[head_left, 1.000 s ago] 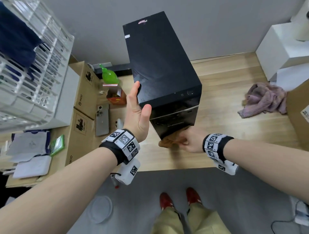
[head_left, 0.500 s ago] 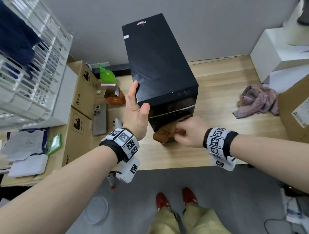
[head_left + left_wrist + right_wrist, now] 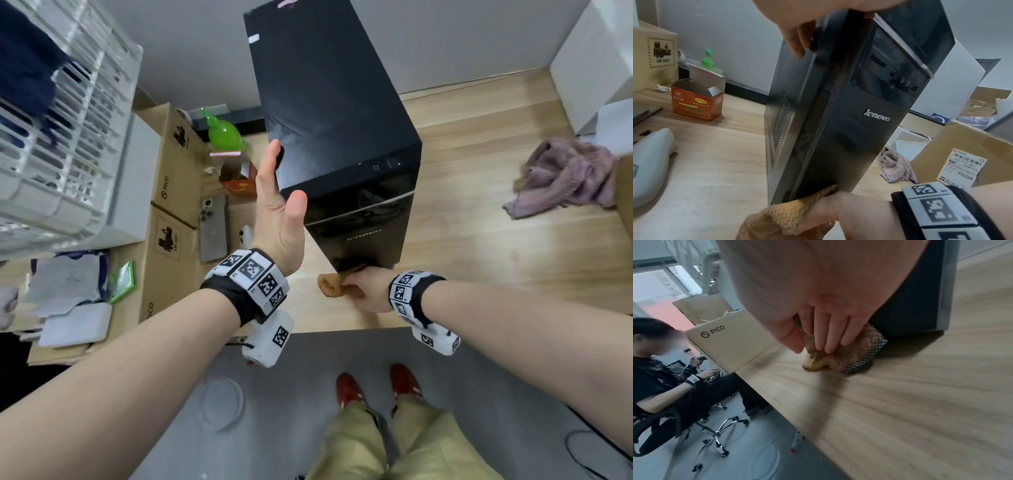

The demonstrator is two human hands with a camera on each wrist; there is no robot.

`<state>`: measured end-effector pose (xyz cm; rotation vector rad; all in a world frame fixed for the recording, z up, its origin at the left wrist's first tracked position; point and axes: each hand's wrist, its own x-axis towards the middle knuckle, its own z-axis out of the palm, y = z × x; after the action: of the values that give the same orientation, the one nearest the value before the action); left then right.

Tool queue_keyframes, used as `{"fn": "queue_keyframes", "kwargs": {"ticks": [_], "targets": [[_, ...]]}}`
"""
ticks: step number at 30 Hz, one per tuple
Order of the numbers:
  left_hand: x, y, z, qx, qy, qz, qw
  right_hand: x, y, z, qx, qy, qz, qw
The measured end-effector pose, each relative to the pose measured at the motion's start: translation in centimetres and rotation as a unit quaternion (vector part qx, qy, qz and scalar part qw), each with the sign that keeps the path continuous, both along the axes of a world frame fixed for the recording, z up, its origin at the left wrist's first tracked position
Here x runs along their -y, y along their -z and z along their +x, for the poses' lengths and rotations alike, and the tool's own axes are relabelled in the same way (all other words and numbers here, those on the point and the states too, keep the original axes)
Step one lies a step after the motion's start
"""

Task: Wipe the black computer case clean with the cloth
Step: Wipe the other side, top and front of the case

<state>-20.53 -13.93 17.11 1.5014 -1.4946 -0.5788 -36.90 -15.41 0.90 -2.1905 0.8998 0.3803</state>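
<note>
The black computer case [image 3: 329,113] stands upright on the wooden table, its front panel [image 3: 869,116] facing me. My left hand [image 3: 275,202] lies flat against the case's upper left edge, fingers straight and thumb out. My right hand [image 3: 364,286] grips a brown fluffy cloth [image 3: 330,286] at the bottom of the front panel, right at the table surface. In the right wrist view its fingers [image 3: 828,334] curl over the cloth [image 3: 851,352], which has a checked edge. The cloth [image 3: 781,217] touches the case's lowest front corner.
Cardboard boxes [image 3: 171,205], a phone [image 3: 213,233], a green spray bottle [image 3: 222,133] and a small orange carton [image 3: 236,178] sit left of the case. A purple rag [image 3: 565,178] lies to the right by another box [image 3: 966,155]. A white rack [image 3: 61,120] stands far left.
My right hand has slid the cloth from partway up the front panel down to its bottom edge at the table. The left hand stays flat on the case.
</note>
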Motion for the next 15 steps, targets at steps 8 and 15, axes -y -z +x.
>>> {"fn": "queue_keyframes", "kwargs": {"ticks": [8, 15], "targets": [[0.0, -0.2, -0.1, -0.008, 0.0, 0.001, 1.0, 2.8, -1.0, -7.5, -0.09, 0.023, -0.029, 0.995], [0.0, -0.4, -0.4, -0.002, -0.006, 0.001, 1.0, 5.6, -3.4, -10.0, 0.041, 0.107, -0.156, 0.981]]}}
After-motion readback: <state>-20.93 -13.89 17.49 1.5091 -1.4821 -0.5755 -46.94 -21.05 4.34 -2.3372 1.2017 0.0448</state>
